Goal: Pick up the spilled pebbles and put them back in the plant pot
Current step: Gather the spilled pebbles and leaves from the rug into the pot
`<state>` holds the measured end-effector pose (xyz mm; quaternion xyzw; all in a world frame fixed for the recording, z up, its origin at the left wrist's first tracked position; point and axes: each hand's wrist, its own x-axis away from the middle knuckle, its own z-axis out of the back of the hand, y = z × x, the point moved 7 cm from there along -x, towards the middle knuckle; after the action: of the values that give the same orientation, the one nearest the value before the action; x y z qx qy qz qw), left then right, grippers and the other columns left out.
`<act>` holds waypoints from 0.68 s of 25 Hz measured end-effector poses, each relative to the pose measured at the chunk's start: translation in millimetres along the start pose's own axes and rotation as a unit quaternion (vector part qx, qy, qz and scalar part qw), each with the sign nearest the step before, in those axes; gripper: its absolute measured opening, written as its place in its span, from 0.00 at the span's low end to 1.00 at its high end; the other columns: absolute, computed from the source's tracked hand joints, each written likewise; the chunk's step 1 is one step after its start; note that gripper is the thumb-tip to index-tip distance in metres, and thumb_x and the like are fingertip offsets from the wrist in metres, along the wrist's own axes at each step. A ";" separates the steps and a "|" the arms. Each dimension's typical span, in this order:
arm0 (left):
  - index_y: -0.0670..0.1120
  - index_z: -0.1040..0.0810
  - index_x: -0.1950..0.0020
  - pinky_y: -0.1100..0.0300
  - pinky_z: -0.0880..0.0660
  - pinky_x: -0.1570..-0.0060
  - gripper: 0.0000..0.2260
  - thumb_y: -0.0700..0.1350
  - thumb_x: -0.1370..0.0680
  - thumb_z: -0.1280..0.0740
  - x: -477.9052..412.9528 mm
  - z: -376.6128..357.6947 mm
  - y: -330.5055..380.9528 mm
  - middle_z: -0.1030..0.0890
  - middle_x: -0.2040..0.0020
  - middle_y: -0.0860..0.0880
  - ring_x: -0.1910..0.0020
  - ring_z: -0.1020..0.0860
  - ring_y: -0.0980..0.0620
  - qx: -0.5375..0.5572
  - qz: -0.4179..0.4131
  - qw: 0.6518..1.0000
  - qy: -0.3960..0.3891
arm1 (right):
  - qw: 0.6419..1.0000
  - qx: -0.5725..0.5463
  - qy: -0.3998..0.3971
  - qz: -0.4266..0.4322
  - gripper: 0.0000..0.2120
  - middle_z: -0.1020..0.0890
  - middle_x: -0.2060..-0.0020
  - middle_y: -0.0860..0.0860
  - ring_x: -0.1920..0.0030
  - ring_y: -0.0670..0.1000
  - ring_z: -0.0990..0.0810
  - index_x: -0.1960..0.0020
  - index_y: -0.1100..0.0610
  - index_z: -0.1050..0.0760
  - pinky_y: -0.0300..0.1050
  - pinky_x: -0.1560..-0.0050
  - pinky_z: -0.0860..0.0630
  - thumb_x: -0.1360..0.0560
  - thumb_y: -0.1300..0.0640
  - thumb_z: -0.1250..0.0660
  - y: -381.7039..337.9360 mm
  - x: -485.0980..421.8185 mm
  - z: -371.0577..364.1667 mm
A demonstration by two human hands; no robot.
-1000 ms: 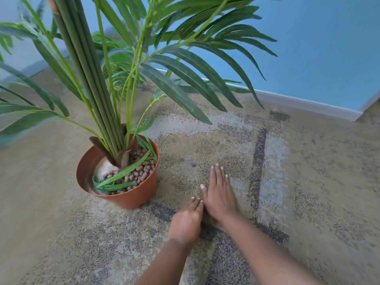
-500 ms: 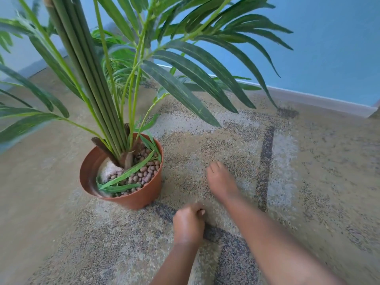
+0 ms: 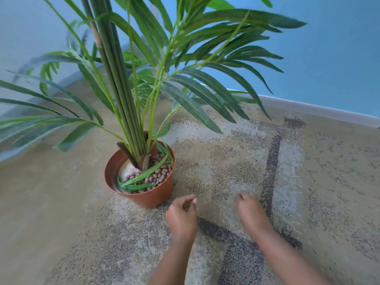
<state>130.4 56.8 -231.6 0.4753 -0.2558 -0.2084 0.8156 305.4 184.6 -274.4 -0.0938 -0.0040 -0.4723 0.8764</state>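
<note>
A terracotta plant pot (image 3: pixel 153 197) stands on the rug and holds a tall green palm. Brown pebbles (image 3: pixel 161 175) cover the right half of its soil, and a white patch shows on the left. My left hand (image 3: pixel 182 218) hovers just right of the pot's base. Its fingers are closed around something small and brown that looks like pebbles. My right hand (image 3: pixel 251 212) rests on the rug further right, blurred, with its fingers curled under. What is inside it is hidden. I see no loose pebbles on the rug.
A beige and grey patterned rug (image 3: pixel 216 161) covers the floor. Long palm fronds (image 3: pixel 191 103) hang over the pot and the rug behind my hands. A blue wall with a pale skirting board (image 3: pixel 320 109) runs along the back right.
My left hand closed into a fist and moved up towards the pot. My right hand went from flat on the rug to curled and drew back. The view shifted left, closer to the pot.
</note>
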 end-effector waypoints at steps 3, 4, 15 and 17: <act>0.48 0.16 0.50 0.64 0.19 0.60 0.07 0.40 0.27 0.27 -4.2 28.8 43.8 0.16 0.57 0.54 0.61 0.19 0.60 -0.038 -0.105 0.993 0.024 | 0.991 -0.115 -0.004 -0.061 0.09 0.21 0.52 0.57 0.56 0.51 0.22 0.57 0.62 0.22 0.43 0.51 0.21 0.25 0.70 0.40 13.1 -10.3 8.5; 0.47 0.16 0.50 0.65 0.20 0.59 0.07 0.39 0.27 0.27 -4.8 42.5 58.6 0.16 0.56 0.54 0.61 0.20 0.61 -0.047 -0.139 0.988 0.038 | 0.987 -0.146 -0.010 -0.072 0.09 0.21 0.52 0.55 0.56 0.48 0.22 0.60 0.58 0.21 0.40 0.48 0.22 0.25 0.69 0.36 16.6 -12.1 10.6; 0.40 0.15 0.47 0.56 0.22 0.57 0.10 0.34 0.25 0.33 -61.3 166.8 62.9 0.15 0.49 0.40 0.62 0.19 0.44 -0.160 -0.057 0.960 0.222 | 0.896 -0.417 0.119 0.093 0.06 0.16 0.54 0.50 0.57 0.43 0.19 0.50 0.57 0.17 0.33 0.53 0.21 0.27 0.59 0.27 -156.3 -22.0 136.1; 0.41 0.15 0.47 0.55 0.22 0.56 0.10 0.35 0.25 0.33 -62.0 163.7 57.9 0.15 0.49 0.40 0.61 0.19 0.43 -0.167 -0.063 0.959 0.219 | 0.895 -0.408 0.114 0.139 0.07 0.16 0.50 0.55 0.52 0.49 0.17 0.49 0.61 0.17 0.40 0.48 0.20 0.27 0.61 0.28 -193.8 -30.1 140.0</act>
<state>-13.2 10.2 -125.8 0.3816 -0.0018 -0.1895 0.9047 139.5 129.1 -108.6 -0.3885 0.3024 -0.3129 0.8122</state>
